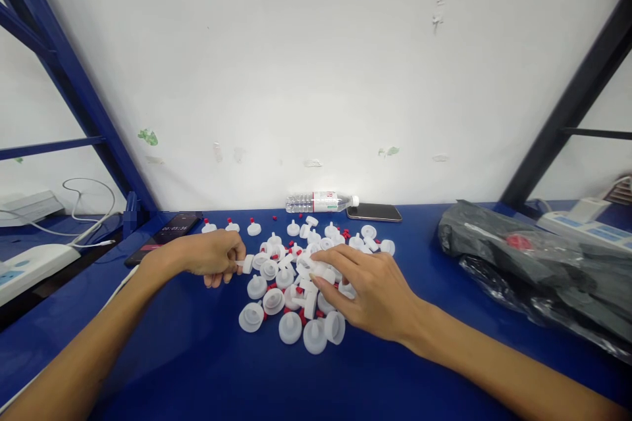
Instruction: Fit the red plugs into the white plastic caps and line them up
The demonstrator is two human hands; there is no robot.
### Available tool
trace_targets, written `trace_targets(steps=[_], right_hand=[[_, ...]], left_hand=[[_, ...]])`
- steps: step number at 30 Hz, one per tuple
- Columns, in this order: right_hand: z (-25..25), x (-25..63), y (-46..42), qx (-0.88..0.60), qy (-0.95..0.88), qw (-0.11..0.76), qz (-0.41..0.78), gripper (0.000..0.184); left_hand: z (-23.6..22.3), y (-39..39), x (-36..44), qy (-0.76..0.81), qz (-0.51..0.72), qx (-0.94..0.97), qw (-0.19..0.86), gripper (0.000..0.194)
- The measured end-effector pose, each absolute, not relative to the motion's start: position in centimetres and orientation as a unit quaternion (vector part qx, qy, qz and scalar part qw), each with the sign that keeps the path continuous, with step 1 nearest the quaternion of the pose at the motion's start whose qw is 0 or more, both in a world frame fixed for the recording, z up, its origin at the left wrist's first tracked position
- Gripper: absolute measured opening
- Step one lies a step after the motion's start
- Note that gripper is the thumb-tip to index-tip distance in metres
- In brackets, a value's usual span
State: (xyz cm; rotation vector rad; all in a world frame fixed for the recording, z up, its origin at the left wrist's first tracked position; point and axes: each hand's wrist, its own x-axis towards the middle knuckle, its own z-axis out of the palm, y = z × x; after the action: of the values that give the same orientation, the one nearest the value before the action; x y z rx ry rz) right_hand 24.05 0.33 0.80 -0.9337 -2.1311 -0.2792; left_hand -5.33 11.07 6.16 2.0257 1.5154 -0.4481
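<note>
My left hand [220, 260] is closed at the left edge of a heap of white plastic nozzle caps [289, 327]. Its fingers pinch one white nozzle cap [247, 264] by the spout, with the wide base facing right. Over the right side of the heap lies my right hand [370, 283], its fingers stretched and apart, fingertips among the caps; whether they touch one cannot be made out. Small red tips [303, 318] are scattered between the caps. Behind my left hand, three nozzle caps with red tips on them [253, 228] stand upright in a row.
A clear plastic bottle [323, 201] lies on its side by the wall, beside a dark phone [375, 212]. Another phone [170, 233] showing a timer lies left. A grey plastic bag [533, 263] lies right. Power strips [37, 263] and cables are at the sides of the blue table [197, 355].
</note>
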Motion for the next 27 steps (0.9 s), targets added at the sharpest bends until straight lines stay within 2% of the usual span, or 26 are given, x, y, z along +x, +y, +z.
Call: trace_targets(steps=[14, 22, 27], right_hand=[[0.8, 24.1, 0.3, -0.372, -0.840, 0.381, -0.106, 0.025], [0.9, 24.1, 0.2, -0.371, -0.840, 0.380, -0.109, 0.024], [0.8, 24.1, 0.1, -0.374, -0.841, 0.378, -0.104, 0.023]], left_hand=[[7.1, 10.6, -5.3, 0.591, -0.163, 0.751, 0.247, 0.033], [6.3, 11.3, -3.2, 0.554, -0.028, 0.826, 0.102, 0.031], [5.2, 11.7, -2.5, 0.531, 0.001, 0.844, 0.069, 0.032]])
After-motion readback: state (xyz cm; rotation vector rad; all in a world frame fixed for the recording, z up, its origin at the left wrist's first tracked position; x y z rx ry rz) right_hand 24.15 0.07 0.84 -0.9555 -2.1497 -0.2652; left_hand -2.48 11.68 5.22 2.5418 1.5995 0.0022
